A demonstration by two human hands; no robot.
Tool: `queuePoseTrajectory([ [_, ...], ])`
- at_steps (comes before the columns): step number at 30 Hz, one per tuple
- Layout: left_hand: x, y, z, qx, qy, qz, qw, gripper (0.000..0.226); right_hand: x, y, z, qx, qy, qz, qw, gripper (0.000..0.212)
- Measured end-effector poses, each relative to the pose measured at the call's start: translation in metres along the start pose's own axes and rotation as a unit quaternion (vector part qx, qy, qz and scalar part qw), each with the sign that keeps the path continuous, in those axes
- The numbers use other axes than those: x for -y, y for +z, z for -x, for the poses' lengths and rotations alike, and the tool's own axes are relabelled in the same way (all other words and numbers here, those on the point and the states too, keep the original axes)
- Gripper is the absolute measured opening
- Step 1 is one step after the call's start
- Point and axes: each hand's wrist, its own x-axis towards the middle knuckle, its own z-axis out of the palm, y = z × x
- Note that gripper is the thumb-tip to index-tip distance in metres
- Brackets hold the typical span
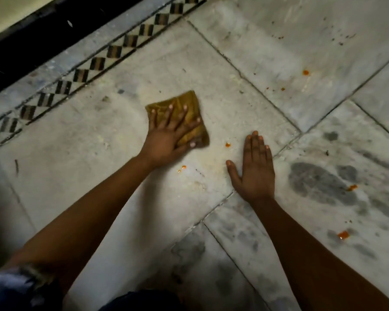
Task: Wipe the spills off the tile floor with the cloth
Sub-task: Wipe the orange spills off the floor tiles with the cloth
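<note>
A folded mustard-yellow cloth (190, 103) lies flat on the pale marble tile floor (81, 153). My left hand (169, 135) presses down on it with fingers spread. My right hand (255, 167) rests flat on the tile to the right, palm down, holding nothing. Small orange spills dot the floor: one (227, 144) between my hands, one (184, 167) just below my left wrist, one (305, 72) on the far tile, and others (343, 235) at the right.
A checkered dark-and-light border strip (99, 63) runs diagonally at the upper left, with a black skirting (32, 41) behind it. Dark grey smudges (319, 182) mark the right-hand tiles. My knee or clothing (144, 301) shows at the bottom edge.
</note>
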Motion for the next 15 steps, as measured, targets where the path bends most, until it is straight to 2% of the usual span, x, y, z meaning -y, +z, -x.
queuePoseTrajectory([
  [2, 0.012, 0.008, 0.036, -0.018, 0.060, -0.025, 0.998, 0.063, 0.000, 0.001, 0.000, -0.001, 0.002, 0.000, 1.000, 0.076],
  [3, 0.021, 0.008, 0.048, -0.017, 0.059, -0.025, 0.998, 0.063, 0.000, 0.001, 0.000, -0.001, 0.002, 0.001, 1.000, 0.076],
  [5, 0.038, 0.003, 0.048, -0.013, -0.004, -0.006, 1.000, 0.067, 0.001, 0.000, 0.000, -0.003, 0.003, 0.003, 1.000, 0.076],
  [8, 0.043, -0.009, -0.001, -0.015, -0.137, 0.035, 0.990, 0.068, 0.001, 0.000, 0.000, -0.003, 0.003, 0.000, 1.000, 0.075],
  [10, 0.034, -0.015, -0.041, 0.009, -0.167, 0.056, 0.984, 0.069, 0.001, 0.000, 0.000, -0.004, 0.000, 0.000, 1.000, 0.075],
  [13, 0.001, -0.015, -0.069, 0.034, -0.120, 0.034, 0.992, 0.076, 0.002, 0.000, 0.000, -0.006, -0.001, 0.002, 1.000, 0.075],
  [15, -0.022, -0.009, -0.054, 0.020, -0.036, 0.000, 0.999, 0.076, 0.001, 0.000, 0.000, -0.003, -0.002, 0.003, 1.000, 0.075],
])
